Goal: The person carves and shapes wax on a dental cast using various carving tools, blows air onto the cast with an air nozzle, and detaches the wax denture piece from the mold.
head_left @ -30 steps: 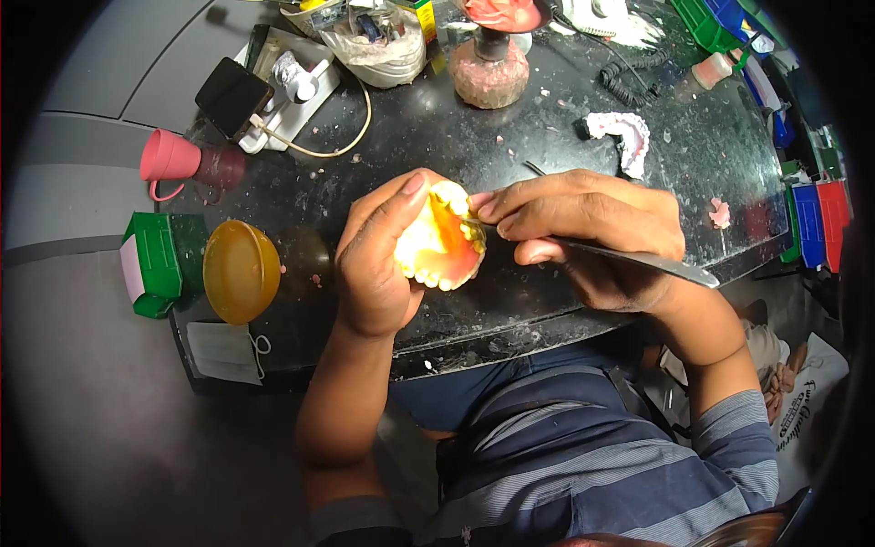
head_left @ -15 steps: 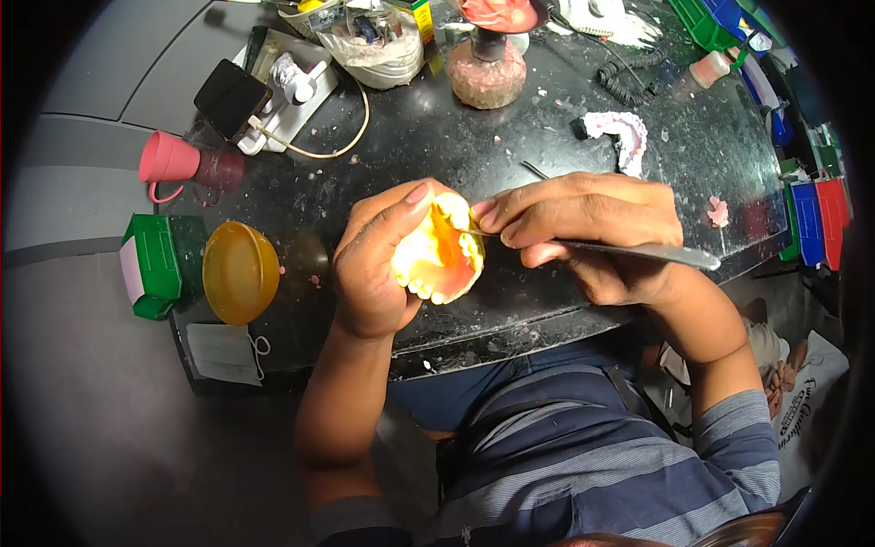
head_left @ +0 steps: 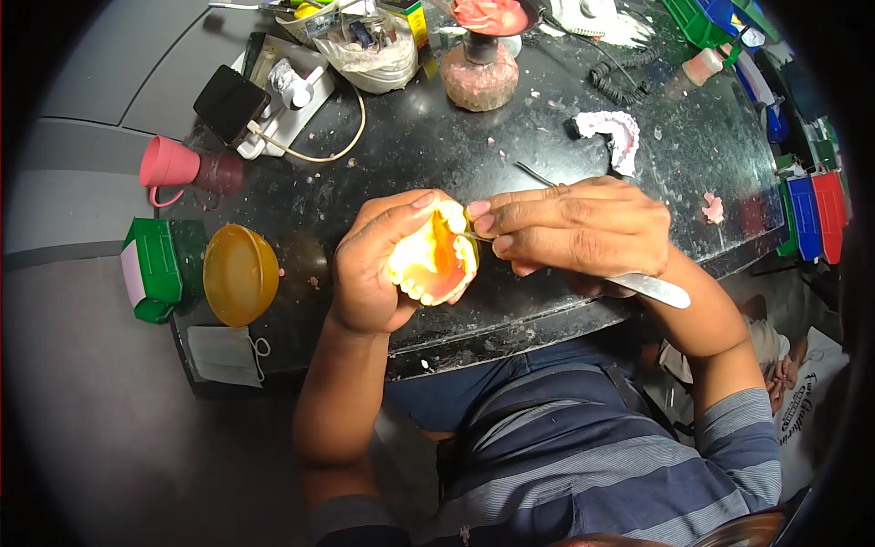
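Note:
My left hand (head_left: 365,264) is wrapped round a dental model (head_left: 433,281) with a row of teeth and a pinkish inner surface, brightly lit and partly overexposed. Its open side faces up toward me. Pinched in the fingers of my right hand (head_left: 583,228) is a slim metal carving tool (head_left: 663,291), whose flat, rounded end sticks out below the palm. The tool's working end meets the right edge of the model, near the teeth, though the fingertips partly cover it. A thin dark metal rod (head_left: 536,173) shows beyond my right knuckles; whether I hold it is unclear.
A yellow bowl (head_left: 240,273), green box (head_left: 157,271), face mask (head_left: 221,354) and pink cup (head_left: 170,162) are at left. Farther back are a phone (head_left: 230,103) and a jar (head_left: 479,82). A white horseshoe-shaped piece (head_left: 623,144) lies right. Another person's hands (head_left: 779,378) show at lower right.
My right hand has rolled over, showing more of its back. The carving tool's flat end has swung down and toward me. The dental model has shifted slightly left.

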`<state>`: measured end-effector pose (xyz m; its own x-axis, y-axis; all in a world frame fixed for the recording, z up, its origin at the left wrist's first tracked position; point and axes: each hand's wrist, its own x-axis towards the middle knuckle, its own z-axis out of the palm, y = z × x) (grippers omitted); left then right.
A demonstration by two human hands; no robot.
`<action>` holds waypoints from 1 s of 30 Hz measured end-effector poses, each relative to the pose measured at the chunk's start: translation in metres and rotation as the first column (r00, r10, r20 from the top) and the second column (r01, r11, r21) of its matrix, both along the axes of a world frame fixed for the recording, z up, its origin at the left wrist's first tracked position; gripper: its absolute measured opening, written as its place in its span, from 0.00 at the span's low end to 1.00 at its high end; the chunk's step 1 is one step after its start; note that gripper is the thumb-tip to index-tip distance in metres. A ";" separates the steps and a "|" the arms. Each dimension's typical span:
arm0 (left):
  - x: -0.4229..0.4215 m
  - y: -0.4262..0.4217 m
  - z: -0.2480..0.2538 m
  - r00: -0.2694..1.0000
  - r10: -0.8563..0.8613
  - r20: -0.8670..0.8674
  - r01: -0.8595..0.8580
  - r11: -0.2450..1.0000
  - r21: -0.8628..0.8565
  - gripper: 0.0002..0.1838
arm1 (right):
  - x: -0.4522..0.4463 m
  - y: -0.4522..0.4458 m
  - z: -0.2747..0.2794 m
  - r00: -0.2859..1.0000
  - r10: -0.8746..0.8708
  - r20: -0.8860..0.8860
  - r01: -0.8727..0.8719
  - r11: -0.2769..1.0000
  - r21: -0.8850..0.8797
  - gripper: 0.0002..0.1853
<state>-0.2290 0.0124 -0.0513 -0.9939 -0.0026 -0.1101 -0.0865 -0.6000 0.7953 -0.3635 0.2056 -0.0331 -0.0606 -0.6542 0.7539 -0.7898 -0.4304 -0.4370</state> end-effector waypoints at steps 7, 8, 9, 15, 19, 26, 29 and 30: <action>-0.002 0.001 0.004 0.980 -0.036 0.197 -0.009 0.975 0.224 0.19 | 0.002 -0.005 -0.014 0.996 -0.035 -0.087 0.028 0.997 -0.078 0.13; -0.002 0.000 0.003 0.975 -0.064 0.213 0.011 0.970 0.244 0.19 | 0.003 -0.005 -0.014 0.996 -0.041 -0.080 0.034 0.995 -0.094 0.13; -0.002 0.000 0.003 0.975 -0.065 0.212 0.011 0.969 0.246 0.19 | 0.005 -0.005 -0.013 0.996 -0.041 -0.081 0.034 0.995 -0.092 0.13; 0.000 -0.002 0.003 0.968 -0.082 0.238 0.055 0.991 0.118 0.19 | 0.010 -0.002 -0.001 0.952 -0.045 0.302 0.075 0.993 -0.087 0.05; 0.000 0.005 0.005 0.977 0.042 0.211 0.002 0.979 -0.204 0.19 | 0.006 -0.004 -0.005 0.687 0.031 0.726 0.112 0.983 -0.148 0.11; -0.001 0.007 0.006 0.984 0.158 -0.078 -0.175 0.826 -0.536 0.21 | 0.005 -0.002 0.004 0.454 -0.007 0.891 0.125 0.991 -0.056 0.12; 0.000 0.006 0.006 0.981 0.166 -0.100 -0.193 0.834 -0.517 0.21 | 0.007 0.003 0.002 0.664 -0.029 0.747 0.012 1.000 0.028 0.09; 0.000 0.007 0.005 0.979 0.175 -0.105 -0.204 0.849 -0.487 0.21 | 0.011 -0.003 0.000 0.776 -0.045 0.629 0.083 0.996 -0.032 0.06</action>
